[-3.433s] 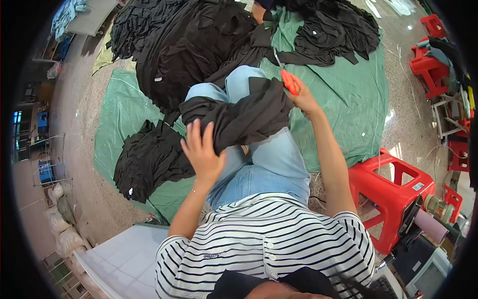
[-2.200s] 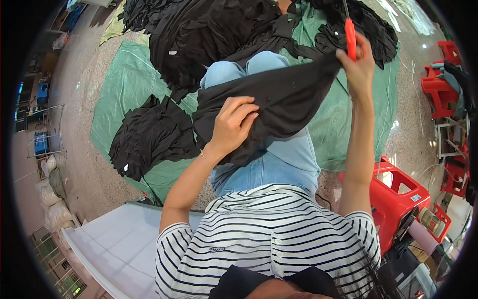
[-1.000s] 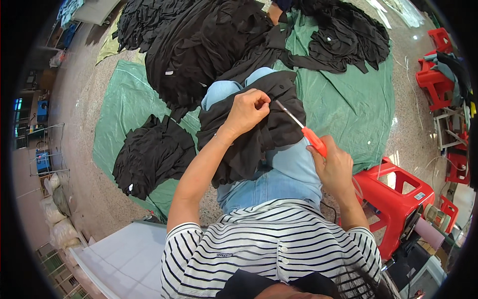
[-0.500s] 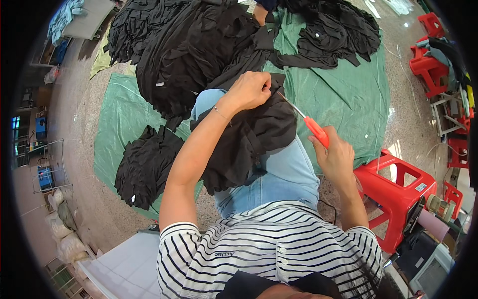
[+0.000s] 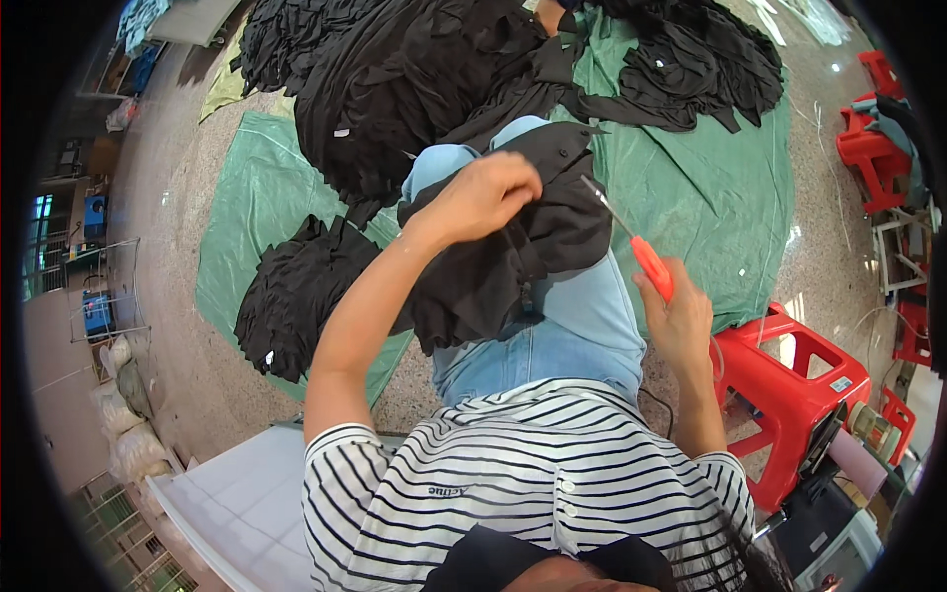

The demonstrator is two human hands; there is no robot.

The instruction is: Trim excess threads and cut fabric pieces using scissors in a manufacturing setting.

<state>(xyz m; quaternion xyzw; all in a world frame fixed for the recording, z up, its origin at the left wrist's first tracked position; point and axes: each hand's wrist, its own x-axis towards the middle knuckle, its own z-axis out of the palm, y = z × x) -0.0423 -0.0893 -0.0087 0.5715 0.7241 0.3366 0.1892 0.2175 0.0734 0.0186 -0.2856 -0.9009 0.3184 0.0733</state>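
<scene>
My right hand (image 5: pixel 681 316) is closed round a red-handled tool (image 5: pixel 652 268) with a thin metal shaft, its tip pointing up and left beside a black garment (image 5: pixel 567 219). The garment lies bunched across my lap, over light blue jeans, and a small dark button shows near its far edge. Over the garment, my left hand (image 5: pixel 483 197) has its fingers curled together. Whatever may be between those fingertips is hidden. The tool's tip is apart from the left hand, just off the garment's right edge.
Large heaps of black garments (image 5: pixel 395 89) lie ahead on a green sheet (image 5: pixel 710 197), with a smaller pile (image 5: pixel 301 296) to the left. A red plastic stool (image 5: pixel 789 370) stands close to my right forearm. More red stools (image 5: pixel 873 158) stand far right. A person's hand (image 5: pixel 548 15) shows at the top.
My left hand has drawn back from the garment's far corner, toward me. The tool's tip has come away from the cloth, and the garment's far part lies flatter, showing the button.
</scene>
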